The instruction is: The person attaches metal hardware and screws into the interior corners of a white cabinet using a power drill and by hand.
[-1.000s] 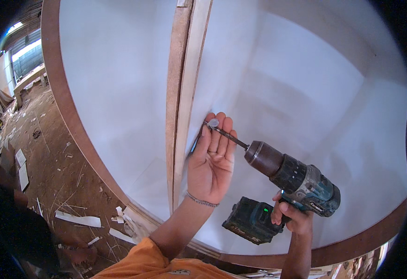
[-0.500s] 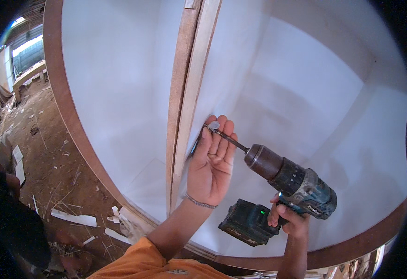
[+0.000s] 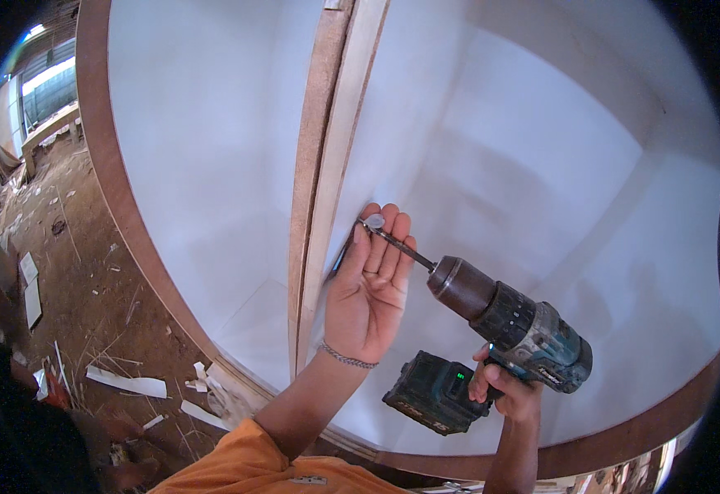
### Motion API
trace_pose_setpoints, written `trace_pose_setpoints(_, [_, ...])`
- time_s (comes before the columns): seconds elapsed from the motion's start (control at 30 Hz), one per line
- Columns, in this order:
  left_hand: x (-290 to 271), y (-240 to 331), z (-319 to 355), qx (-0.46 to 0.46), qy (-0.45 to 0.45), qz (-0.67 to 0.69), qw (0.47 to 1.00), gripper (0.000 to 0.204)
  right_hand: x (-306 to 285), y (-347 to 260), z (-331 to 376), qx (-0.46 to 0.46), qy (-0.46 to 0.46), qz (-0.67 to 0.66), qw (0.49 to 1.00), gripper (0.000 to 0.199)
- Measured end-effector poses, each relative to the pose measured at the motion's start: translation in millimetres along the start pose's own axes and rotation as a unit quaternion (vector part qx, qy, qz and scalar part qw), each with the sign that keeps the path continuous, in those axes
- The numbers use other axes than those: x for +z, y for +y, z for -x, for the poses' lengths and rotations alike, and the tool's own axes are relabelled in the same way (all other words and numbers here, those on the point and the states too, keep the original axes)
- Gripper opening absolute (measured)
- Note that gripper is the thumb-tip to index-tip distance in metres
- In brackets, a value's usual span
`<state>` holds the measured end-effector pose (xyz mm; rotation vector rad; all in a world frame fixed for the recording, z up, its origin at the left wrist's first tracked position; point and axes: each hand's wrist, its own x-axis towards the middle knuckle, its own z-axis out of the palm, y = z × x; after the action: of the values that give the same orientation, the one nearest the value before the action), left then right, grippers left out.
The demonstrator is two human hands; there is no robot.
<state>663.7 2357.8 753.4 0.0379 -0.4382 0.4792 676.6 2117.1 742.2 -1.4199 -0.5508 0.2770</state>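
Note:
My right hand [image 3: 512, 391] grips the handle of a teal and black cordless drill [image 3: 500, 309], its trigger finger up by the body. The drill's long thin bit [image 3: 409, 250] points up and left, with its tip at a small round shiny metal piece [image 3: 375, 221]. My left hand [image 3: 368, 288] is palm up beside the wooden divider [image 3: 327, 173], thumb and forefinger closed at that piece while the other fingers stretch out. A dark narrow strip [image 3: 340, 257] shows behind the thumb; its kind is unclear. The forefinger is partly hidden by the thumb and the piece.
White-lined cabinet compartments [image 3: 541, 165] lie on both sides of the divider, inside a brown wooden rim [image 3: 133, 222]. On the dirt floor [image 3: 88, 272] at the left are white offcuts [image 3: 127, 382] and scraps. A wooden bench [image 3: 49, 128] stands at the far left.
Both hands and the drill have shifted very slightly left in the picture, along with the divider. The dark shape at the lower left has moved. My grips are the same.

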Motion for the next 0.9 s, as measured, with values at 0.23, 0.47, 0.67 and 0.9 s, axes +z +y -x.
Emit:
trace_pose_setpoints(0.23, [1, -1, -1, 0.013, -0.006, -0.001, 1.000, 0.034, 3, -3, -3, -0.006, -0.008, -0.006, 1.000, 0.039])
trace_pose_setpoints(0.47, [4, -2, -1, 0.019, -0.029, 0.016, 0.999, 0.033, 7, -10, -3, 0.003, -0.013, -0.004, 1.000, 0.033])
trace_pose_setpoints(0.67, [5, -2, -3, 0.029, 0.021, 0.010, 0.999, 0.030, 12, -12, -3, 0.014, -0.018, 0.018, 1.000, 0.031])
trace_pose_setpoints(0.9, [11, -11, -6, 0.023, 0.077, 0.016, 0.997, 0.034, 3, -4, -9, 0.013, -0.059, -0.021, 0.998, 0.030])
